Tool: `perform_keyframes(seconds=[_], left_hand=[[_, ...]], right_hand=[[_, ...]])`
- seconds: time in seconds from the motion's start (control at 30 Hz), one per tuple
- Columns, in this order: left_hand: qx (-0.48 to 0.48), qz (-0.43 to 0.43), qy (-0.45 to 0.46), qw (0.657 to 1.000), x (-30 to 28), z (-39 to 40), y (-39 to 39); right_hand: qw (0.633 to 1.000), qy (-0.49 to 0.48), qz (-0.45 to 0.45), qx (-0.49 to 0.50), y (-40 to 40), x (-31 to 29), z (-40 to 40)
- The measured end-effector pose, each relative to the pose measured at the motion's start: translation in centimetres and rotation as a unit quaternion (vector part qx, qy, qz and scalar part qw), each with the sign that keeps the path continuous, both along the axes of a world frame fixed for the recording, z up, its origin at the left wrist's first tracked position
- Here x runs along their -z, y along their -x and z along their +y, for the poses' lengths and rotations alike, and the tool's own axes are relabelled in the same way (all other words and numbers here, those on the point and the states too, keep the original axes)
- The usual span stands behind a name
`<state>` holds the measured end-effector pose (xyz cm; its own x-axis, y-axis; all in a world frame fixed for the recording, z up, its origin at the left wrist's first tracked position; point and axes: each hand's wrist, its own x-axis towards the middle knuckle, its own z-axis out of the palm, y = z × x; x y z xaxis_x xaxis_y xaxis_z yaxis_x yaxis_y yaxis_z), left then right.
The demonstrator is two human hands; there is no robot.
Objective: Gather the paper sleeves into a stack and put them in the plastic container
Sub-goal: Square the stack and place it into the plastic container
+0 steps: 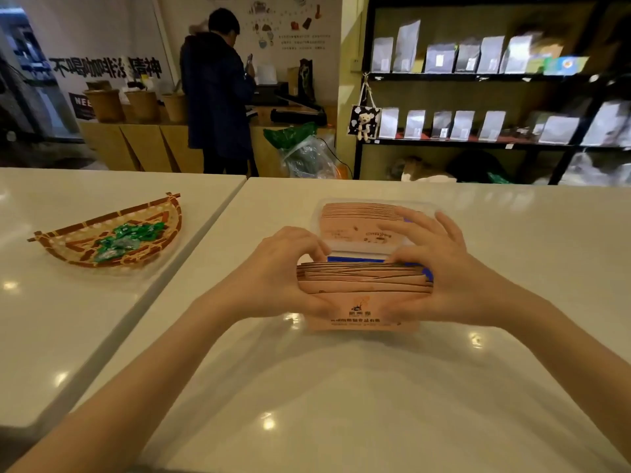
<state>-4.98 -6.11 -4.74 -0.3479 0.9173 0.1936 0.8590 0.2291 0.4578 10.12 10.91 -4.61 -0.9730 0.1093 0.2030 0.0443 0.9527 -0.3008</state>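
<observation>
A stack of tan paper sleeves (363, 288) with dark printed logos stands on edge on the white table, slightly fanned. My left hand (283, 271) grips its left end and my right hand (440, 268) grips its right end. Just behind it lies the clear plastic container (317, 213), which holds another row of paper sleeves (358, 220) and shows a blue base. My right fingers reach over the container's near edge.
A woven half-round basket (112, 233) with green wrapped candies sits on the neighbouring table at left, across a seam (205, 233). A person (218, 97) stands at a far counter. Black shelves (495, 80) with pouches fill the right background.
</observation>
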Motion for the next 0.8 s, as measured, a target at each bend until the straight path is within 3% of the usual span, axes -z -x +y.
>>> perform_keyframes(seconds=[0.2, 0.4, 0.8], left_hand=[[-0.004, -0.151, -0.02, 0.988, 2.4, 0.3, -0.3], [0.008, -0.25, -0.025, 0.968, 4.0, -0.5, -0.3], [0.013, -0.293, -0.075, 0.953, 3.7, -0.7, -1.7]], right_hand=[[0.997, 0.052, 0.056, 0.027, -1.3, 2.7, 1.1], [0.994, 0.075, 0.05, 0.056, -1.8, 3.9, 1.8], [0.991, 0.1, 0.045, 0.073, -2.0, 4.6, 2.2]])
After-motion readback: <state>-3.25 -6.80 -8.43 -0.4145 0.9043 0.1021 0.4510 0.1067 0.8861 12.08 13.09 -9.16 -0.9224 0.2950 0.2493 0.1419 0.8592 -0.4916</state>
